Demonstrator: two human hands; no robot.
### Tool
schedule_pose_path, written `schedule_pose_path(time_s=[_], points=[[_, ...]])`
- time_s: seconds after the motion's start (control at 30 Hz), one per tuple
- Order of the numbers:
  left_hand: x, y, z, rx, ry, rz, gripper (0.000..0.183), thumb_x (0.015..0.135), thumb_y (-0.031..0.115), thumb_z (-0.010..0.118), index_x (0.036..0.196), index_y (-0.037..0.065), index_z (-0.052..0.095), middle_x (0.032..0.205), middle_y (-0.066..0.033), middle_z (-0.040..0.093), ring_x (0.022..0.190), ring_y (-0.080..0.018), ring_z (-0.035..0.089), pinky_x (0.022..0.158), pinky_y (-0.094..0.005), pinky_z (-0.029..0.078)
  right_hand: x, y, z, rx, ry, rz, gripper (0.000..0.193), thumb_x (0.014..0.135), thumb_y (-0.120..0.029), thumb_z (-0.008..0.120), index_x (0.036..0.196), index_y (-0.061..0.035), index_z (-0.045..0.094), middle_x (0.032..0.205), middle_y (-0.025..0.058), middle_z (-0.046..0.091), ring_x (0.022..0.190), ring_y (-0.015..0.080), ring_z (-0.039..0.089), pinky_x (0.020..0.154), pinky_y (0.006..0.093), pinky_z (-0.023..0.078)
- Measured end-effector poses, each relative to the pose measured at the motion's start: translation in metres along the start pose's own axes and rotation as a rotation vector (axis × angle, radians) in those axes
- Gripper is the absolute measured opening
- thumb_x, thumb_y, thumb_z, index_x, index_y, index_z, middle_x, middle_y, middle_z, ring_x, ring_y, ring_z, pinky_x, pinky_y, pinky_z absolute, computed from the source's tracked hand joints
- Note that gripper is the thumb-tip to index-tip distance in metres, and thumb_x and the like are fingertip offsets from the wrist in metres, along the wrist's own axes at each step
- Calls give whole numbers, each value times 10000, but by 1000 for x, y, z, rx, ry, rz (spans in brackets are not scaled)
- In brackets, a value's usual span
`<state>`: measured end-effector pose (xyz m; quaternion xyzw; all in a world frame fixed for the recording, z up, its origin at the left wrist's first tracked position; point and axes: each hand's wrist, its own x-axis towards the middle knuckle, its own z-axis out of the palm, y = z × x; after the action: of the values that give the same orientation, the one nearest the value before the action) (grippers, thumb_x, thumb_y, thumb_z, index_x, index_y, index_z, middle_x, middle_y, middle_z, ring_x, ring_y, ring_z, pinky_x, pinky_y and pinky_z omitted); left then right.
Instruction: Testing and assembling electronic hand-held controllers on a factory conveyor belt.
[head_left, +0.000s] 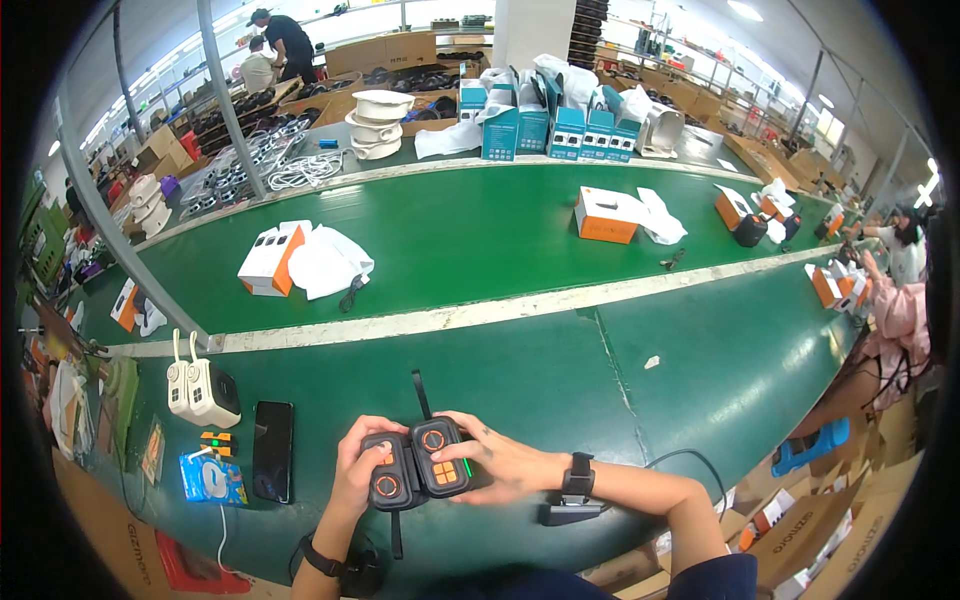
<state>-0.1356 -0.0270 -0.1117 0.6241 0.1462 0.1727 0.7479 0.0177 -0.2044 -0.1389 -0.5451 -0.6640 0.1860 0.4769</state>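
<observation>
Two black handheld box-shaped devices with orange round dials and orange square buttons are held side by side over the green workbench (690,400). My left hand (357,462) is closed round the left device (388,486), whose strap hangs toward me, with the thumb on its face near the orange buttons. In my right hand (500,462) is the right device (437,462), strap pointing away; a green light glows along its right side. The thumb lies across its face. Left of my hands lie a dark phone (273,452), a small orange-and-black gadget (217,444) and a blue packet (213,479).
Cream devices with loops (203,392) stand at the bench's left. Beyond a pale rail (450,311), a green belt (460,225) carries orange-and-white boxes (606,214) and white bags. Teal boxes (565,133) stand behind. A grey metal post (125,250) rises left; a co-worker's pink sleeve (900,310) shows right.
</observation>
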Motion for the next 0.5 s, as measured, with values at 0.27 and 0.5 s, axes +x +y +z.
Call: schedule_pose_path(time_s=[0.27,0.5], points=[[-1,-6,-4,-24,6,38,240,813,115,507,1019,-6,534,1028,-172,633,919,-182,606,812,-300,501,18,30,-103,-544,503,92,724,659,-383,828,1229,-102,481,1278,204,430,1149,410,467,982,455,415],[-3,-13,7,9,108,174,199,861,58,505,1045,-13,526,1054,-147,628,956,-159,588,850,-289,482,-22,131,-239,-935,948,563,829,628,-275,859,1285,-103,383,1153,255,492,1073,394,438,925,447,417]])
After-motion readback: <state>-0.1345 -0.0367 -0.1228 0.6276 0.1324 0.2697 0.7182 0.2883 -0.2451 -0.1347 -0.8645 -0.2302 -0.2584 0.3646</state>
